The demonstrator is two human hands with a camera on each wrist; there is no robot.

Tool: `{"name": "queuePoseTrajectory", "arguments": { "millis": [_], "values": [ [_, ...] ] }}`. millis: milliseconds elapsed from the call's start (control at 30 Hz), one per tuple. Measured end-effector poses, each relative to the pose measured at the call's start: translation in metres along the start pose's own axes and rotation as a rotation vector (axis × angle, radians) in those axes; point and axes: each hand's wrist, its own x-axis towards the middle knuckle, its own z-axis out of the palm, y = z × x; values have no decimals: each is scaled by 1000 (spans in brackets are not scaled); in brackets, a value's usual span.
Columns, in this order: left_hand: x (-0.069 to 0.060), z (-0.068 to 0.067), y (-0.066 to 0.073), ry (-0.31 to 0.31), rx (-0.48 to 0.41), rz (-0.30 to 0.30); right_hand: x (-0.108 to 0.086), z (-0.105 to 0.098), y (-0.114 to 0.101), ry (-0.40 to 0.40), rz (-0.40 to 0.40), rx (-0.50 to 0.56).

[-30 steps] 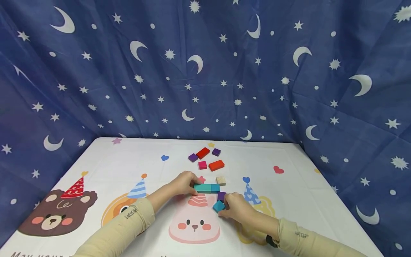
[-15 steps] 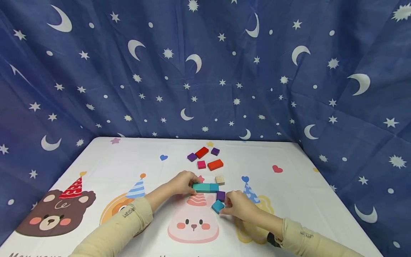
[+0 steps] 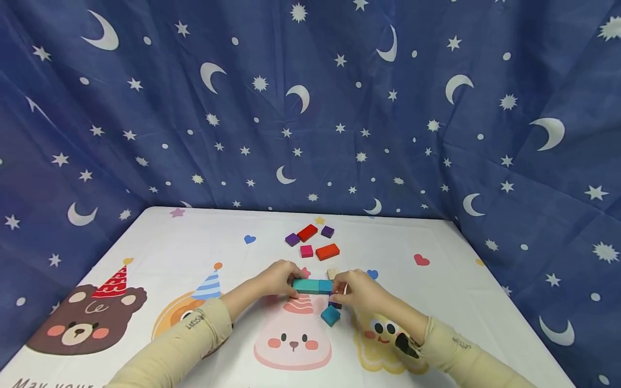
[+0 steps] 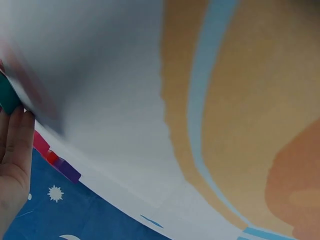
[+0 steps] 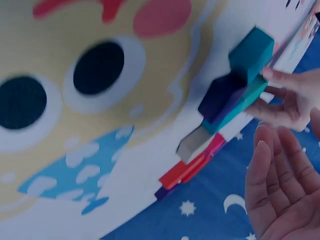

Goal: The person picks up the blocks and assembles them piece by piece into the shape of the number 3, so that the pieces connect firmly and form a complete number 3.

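Note:
My left hand [image 3: 278,279] pinches the left end of a long teal block [image 3: 306,286] between thumb and fingers. A blue block [image 3: 325,286] sits end to end with it on the right. My right hand [image 3: 361,291] hovers beside this end, fingers bent and apart, thumb in front of a dark purple block [image 5: 222,97]. In the right wrist view a gap shows between the right fingers [image 5: 262,155] and the blocks. A second blue block [image 3: 331,315] lies turned at an angle, nearer me. The pale speckled block [image 3: 332,274] is partly hidden behind the right fingers.
Farther back lie two red blocks [image 3: 327,251], a pink block [image 3: 306,251] and two purple blocks [image 3: 292,239]. The white tablecloth [image 3: 204,237] carries printed cartoon animals. A blue star-patterned curtain [image 3: 310,108] hangs behind the table.
My right hand has left the angled blue block and moved away from me, to beside the purple block and the end of the row. The left hand keeps its hold.

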Motion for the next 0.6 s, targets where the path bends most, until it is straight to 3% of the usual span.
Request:
{"name": "queuePoseTrajectory", "arguments": {
  "millis": [267,600],
  "values": [
    [0,2,0,14,-13,-2,15,-6,15,96,-71,-107],
    [-4,2,-2,21,-70,-8,32,-9,35,119,2,-97]
  ]
}}
